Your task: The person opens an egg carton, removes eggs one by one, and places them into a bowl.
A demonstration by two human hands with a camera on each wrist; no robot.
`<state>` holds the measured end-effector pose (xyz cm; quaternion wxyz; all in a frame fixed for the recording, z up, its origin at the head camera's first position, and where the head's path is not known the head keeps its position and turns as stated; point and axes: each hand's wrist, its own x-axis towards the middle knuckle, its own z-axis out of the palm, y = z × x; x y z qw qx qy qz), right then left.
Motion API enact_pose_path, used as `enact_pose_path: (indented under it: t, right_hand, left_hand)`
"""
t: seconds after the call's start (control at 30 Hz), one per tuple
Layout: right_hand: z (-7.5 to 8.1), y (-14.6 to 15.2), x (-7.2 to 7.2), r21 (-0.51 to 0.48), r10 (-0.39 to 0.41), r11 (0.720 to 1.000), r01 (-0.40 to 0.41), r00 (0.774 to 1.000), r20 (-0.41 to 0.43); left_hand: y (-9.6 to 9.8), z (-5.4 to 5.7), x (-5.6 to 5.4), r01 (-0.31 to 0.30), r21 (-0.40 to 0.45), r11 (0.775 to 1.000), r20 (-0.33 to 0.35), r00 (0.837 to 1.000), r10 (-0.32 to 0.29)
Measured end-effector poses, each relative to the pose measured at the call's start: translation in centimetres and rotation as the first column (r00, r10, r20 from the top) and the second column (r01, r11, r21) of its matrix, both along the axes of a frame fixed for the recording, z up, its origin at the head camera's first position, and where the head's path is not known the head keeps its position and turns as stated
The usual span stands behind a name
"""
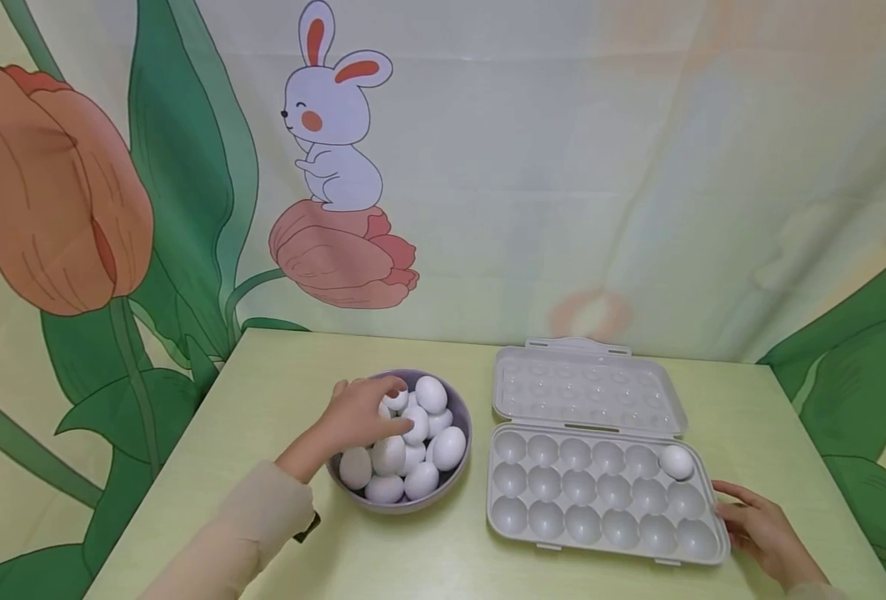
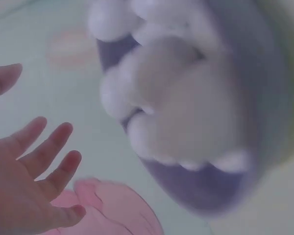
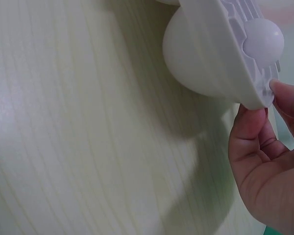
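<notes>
A round purple-grey bowl (image 1: 405, 506) holds a heap of white eggs (image 1: 421, 481). Over its left side reaches my left hand (image 1: 360, 412), thumb and fingers spread above the eggs. In the left wrist view this hand (image 2: 27, 188) has its fingers apart with nothing in them, beside the bowl. To the right lies a grey plastic egg tray (image 1: 618, 529) with rows of round hollows. One white egg (image 1: 677, 462) sits in its far right corner hollow. My right hand (image 1: 768, 533) pinches the tray's right edge between thumb and fingers, as the right wrist view shows.
The tray's hinged lid (image 1: 585, 387) lies folded back behind it. Both stand on a pale wood-grain table (image 1: 262, 400). A curtain (image 1: 525, 208) printed with a rabbit and tulips hangs right behind the table's far edge.
</notes>
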<state>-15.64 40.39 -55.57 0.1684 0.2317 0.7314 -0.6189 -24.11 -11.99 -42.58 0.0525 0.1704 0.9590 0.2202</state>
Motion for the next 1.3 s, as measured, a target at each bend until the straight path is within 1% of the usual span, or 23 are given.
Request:
enact_pose_path:
  t: [0.1, 0.2, 0.3, 0.37, 0.43, 0.47, 0.53, 0.67, 0.7, 0.77, 0.87, 1.0, 1.13, 1.3]
  right_hand:
    - [0.0, 0.0, -0.1, 0.006, -0.009, 1.0, 0.009, 1.0, 0.004]
    - [0.0, 0.0, -0.1, 0.007, -0.021, 1.0, 0.021, 1.0, 0.007]
    - [0.0, 0.0, 0.0, 0.004, -0.015, 1.0, 0.015, 1.0, 0.002]
    - [0.0, 0.1, 0.0, 0.002, -0.013, 1.0, 0.013, 1.0, -0.003]
    - [-0.1, 0.2, 0.0, 0.0, -0.008, 1.0, 0.008, 1.0, -0.011]
    - [-0.1, 0.2, 0.0, -0.001, -0.009, 1.0, 0.009, 1.0, -0.013]
    - [-0.2, 0.3, -0.1, -0.008, -0.011, 1.0, 0.01, 1.0, -0.016]
    - [-0.4, 0.3, -0.1, -0.011, -0.014, 1.0, 0.014, 1.0, -0.02]
    - [-0.4, 0.4, -0.1, -0.009, -0.014, 1.0, 0.014, 1.0, -0.021]
    - [-0.4, 0.4, -0.1, -0.005, -0.011, 1.0, 0.01, 1.0, -0.024]
    - [-0.3, 0.4, -0.2, -0.004, -0.002, 1.0, 0.002, 1.0, -0.03]
    - [-0.2, 0.5, -0.2, -0.007, -0.002, 1.0, 0.002, 0.999, -0.032]
    - [-0.1, 0.5, -0.2, -0.011, -0.012, 1.0, 0.011, 1.0, -0.026]
    - [-0.1, 0.3, -0.1, -0.016, -0.016, 1.0, 0.015, 1.0, -0.027]
  left_hand:
    - [2.7, 0.7, -0.5, 0.06, 0.029, 0.998, -0.027, 0.998, -0.06]
    - [6.0, 1.1, -0.6, 0.126, 0.066, 0.99, -0.034, 0.992, -0.124]
    - [9.5, 1.0, -0.5, 0.182, 0.133, 0.974, -0.012, 0.983, -0.182]
    - [11.9, 0.7, -0.3, 0.214, 0.175, 0.961, 0.0, 0.976, -0.217]
    - [14.4, 0.0, -0.1, 0.24, 0.212, 0.948, 0.004, 0.969, -0.246]
    - [15.6, -0.5, -0.1, 0.249, 0.224, 0.942, 0.006, 0.966, -0.257]
    - [18.0, -1.7, 0.0, 0.26, 0.248, 0.933, 0.03, 0.961, -0.275]
    - [22.3, -4.2, 0.2, 0.266, 0.249, 0.931, 0.071, 0.954, -0.291]
    - [23.2, -4.7, 0.3, 0.266, 0.248, 0.931, 0.082, 0.952, -0.294]
    - [24.9, -5.5, 0.3, 0.271, 0.236, 0.933, 0.083, 0.951, -0.297]
    - [26.9, -6.2, 0.3, 0.27, 0.209, 0.94, 0.07, 0.955, -0.29]
    - [28.8, -6.7, 0.3, 0.26, 0.141, 0.955, 0.026, 0.963, -0.267]
    - [30.1, -7.2, 0.1, 0.244, 0.058, 0.968, -0.006, 0.97, -0.244]
    - [31.1, -8.2, 0.0, 0.233, -0.024, 0.972, -0.026, 0.972, -0.233]
